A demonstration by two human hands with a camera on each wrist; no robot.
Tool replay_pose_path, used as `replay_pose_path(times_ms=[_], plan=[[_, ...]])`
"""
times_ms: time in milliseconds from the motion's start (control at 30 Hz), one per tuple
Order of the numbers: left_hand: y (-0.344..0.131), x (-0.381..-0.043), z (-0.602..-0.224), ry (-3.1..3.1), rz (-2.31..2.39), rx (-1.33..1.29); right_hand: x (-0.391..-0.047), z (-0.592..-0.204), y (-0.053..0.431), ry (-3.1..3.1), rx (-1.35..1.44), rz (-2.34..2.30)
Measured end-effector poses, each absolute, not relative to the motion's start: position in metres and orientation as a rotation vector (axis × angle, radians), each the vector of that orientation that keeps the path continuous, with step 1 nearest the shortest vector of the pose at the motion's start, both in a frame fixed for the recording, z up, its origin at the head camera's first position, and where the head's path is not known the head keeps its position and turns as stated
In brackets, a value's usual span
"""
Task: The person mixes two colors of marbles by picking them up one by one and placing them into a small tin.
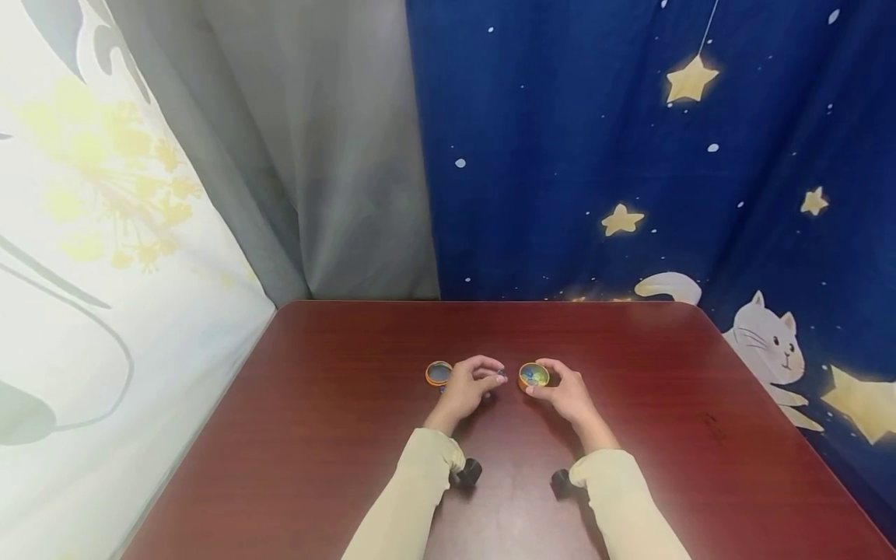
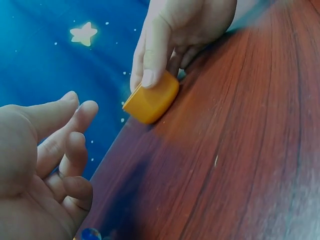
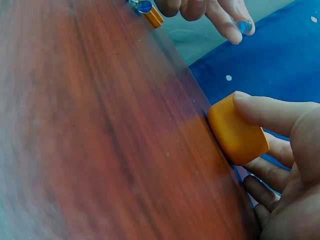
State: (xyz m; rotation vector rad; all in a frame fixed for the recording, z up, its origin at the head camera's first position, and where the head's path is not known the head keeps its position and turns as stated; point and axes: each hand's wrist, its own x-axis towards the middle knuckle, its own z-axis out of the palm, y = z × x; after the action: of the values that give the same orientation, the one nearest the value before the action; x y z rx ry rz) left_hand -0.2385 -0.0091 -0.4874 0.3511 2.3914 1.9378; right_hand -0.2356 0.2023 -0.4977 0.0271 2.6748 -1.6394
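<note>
Between thumb and fingertips, my left hand (image 1: 465,390) pinches a small clear-and-blue glass marble (image 3: 244,26), held up above the table. Facing it, my right hand (image 1: 568,395) grips a round orange cup (image 3: 235,134) by its sides, thumb on the near wall and fingers around the far one. The cup tilts slightly, its mouth toward the left hand in the left wrist view. Several green, yellow and blue marbles (image 1: 535,376) lie inside it. Left of the left hand stands a second round orange container (image 1: 428,378), partly hidden by that hand in the head view.
Another blue marble (image 3: 144,6) is beside the second container. All of this is on a dark red wooden table (image 1: 350,435). A grey curtain (image 1: 357,155) and a blue starry curtain (image 1: 546,155) hang behind the table's far edge.
</note>
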Motion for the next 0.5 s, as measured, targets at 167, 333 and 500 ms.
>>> replay_pose_path(times_ms=[167, 333, 500], plan=[[-0.003, -0.238, -0.486, 2.414, 1.915, 0.343, -0.235, -0.496, 0.203, 2.675, 0.027, -1.643], [0.003, -0.236, -0.486, 2.412, 1.923, 0.306, -0.235, -0.496, 0.203, 2.678, 0.015, -1.642], [0.009, -0.238, -0.487, 2.394, 1.936, 0.282, -0.235, -0.496, 0.203, 2.674, 0.006, -1.641]])
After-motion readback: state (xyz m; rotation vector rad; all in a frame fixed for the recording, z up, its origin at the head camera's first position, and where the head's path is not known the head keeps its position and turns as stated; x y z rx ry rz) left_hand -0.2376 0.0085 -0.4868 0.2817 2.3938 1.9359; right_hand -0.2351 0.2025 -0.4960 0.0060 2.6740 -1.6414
